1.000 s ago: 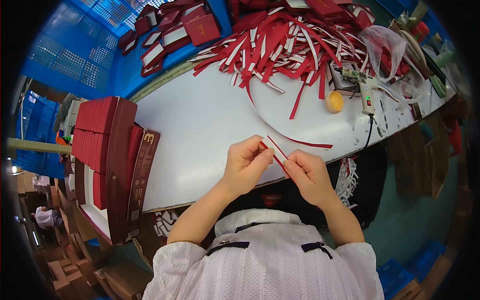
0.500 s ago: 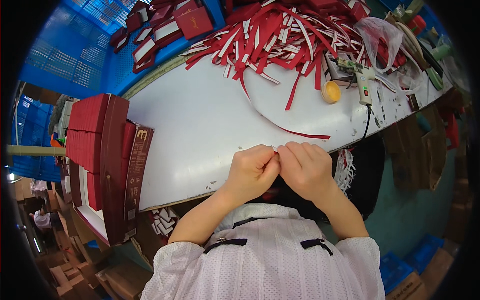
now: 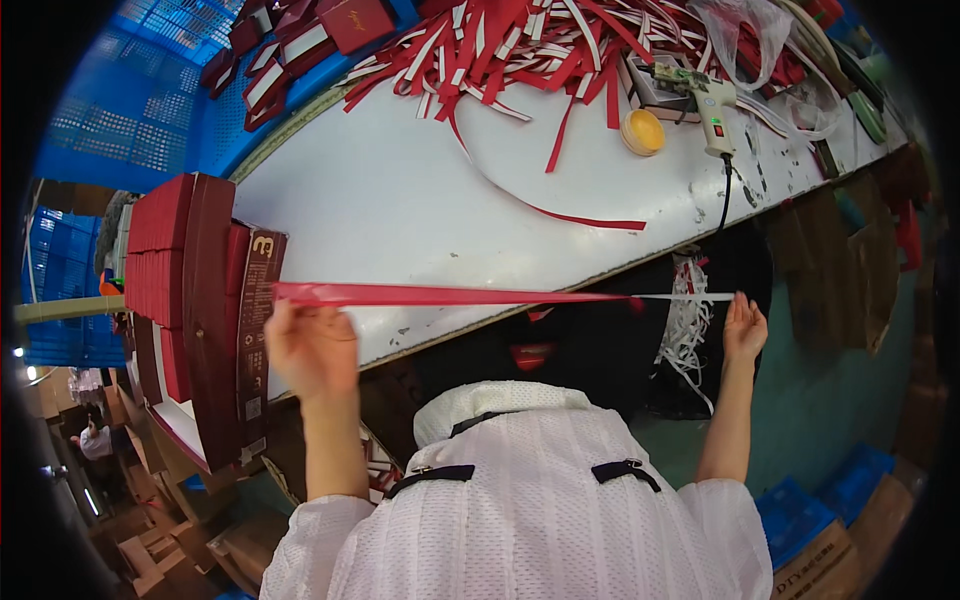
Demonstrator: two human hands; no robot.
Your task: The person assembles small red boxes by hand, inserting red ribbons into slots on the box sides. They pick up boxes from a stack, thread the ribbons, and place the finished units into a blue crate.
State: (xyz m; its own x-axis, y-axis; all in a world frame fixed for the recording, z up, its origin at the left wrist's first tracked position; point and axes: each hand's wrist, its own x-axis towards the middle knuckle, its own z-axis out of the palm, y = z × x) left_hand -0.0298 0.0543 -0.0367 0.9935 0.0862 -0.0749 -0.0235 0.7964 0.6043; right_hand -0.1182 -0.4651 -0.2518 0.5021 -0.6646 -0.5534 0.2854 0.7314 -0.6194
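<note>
A red strip [image 3: 450, 295] is stretched level across the front of my body, with its left end pinched in my left hand [image 3: 315, 350], which is slightly blurred. Toward the right it gives way to a thin white backing strip [image 3: 690, 296], pinched between the fingers of my right hand [image 3: 744, 328]. The two strips meet near a small red end at right of the middle. My hands are wide apart, the left beside a dark red box, the right over the floor side of the table edge.
The white table [image 3: 370, 190] slants up to the right. It bears a pile of red and white strips [image 3: 500, 60], a loose strip [image 3: 590, 222], a yellow tub [image 3: 641, 132] and a corded glue gun [image 3: 715, 115]. Small red boxes fill an open carton [image 3: 215, 320]. White scraps [image 3: 688, 330] hang below.
My hands were together at the table's front edge. They have moved far apart, left and right, and the red strip with its white backing now spans between them.
</note>
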